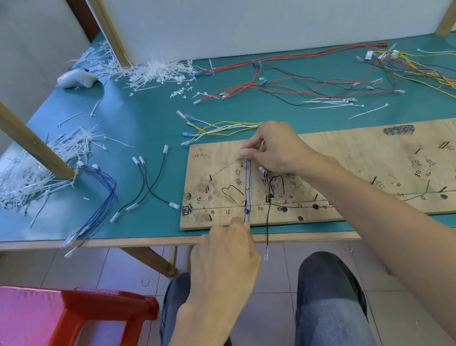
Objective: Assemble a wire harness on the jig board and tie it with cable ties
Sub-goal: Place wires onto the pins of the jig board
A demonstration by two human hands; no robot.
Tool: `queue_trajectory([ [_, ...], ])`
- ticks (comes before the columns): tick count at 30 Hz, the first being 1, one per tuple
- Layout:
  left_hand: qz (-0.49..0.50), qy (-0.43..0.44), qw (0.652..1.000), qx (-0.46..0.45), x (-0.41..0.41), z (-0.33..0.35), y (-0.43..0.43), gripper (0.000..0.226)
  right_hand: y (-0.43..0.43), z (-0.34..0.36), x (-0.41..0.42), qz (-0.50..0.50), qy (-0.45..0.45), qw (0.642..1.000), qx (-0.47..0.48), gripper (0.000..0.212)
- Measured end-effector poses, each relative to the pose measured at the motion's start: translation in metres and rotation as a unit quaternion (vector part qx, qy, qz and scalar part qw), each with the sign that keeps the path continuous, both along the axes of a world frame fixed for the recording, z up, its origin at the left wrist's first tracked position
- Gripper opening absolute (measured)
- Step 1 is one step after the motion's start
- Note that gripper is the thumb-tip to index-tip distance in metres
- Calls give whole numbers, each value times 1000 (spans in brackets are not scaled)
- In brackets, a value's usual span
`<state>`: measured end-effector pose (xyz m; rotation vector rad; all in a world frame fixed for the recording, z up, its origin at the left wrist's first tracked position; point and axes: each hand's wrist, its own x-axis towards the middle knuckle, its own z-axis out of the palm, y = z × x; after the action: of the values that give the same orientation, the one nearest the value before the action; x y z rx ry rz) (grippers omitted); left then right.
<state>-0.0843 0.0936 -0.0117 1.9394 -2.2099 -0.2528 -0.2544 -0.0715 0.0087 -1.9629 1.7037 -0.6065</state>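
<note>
Near the middle of the frame, the right hand reached over the jig board, wrist bent, thumb and forefinger pinching the far end of the blue wires. The left hand, lower down at the counter's near edge, pinched their near end with curled fingers, and the wires ran straight across the board's left part

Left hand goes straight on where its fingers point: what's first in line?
Probably the near edge of the jig board, just ahead of the left hand, which pinches the blue wires. Height is unclear; it might pass over the edge instead.
</note>
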Motion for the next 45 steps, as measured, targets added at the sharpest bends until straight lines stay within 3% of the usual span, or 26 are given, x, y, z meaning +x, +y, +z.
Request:
queue_trajectory([
  [10,-18,-35,999,37,4,7,-4,20,15,-1,13,-2,120,990,-68,21],
  [14,-29,-52,997,39,7,8,0,20,34,1,19,-2,216,966,-143,18],
  [17,-45,-56,997,40,11,8,0,15,65,2,20,55,141,966,-208,19],
  [21,-60,-60,996,41,21,16,-6,14,100,-4,16,152,124,972,-128,18],
  [27,-28,-5,999,37,47,37,-25,34,115,-13,22,81,61,979,-175,14],
  [33,-15,97,995,-13,74,56,-86,17,121,-30,32,22,40,966,-254,5],
  [45,-37,54,998,13,73,35,-117,10,119,-41,32,20,-2,960,-278,6],
])
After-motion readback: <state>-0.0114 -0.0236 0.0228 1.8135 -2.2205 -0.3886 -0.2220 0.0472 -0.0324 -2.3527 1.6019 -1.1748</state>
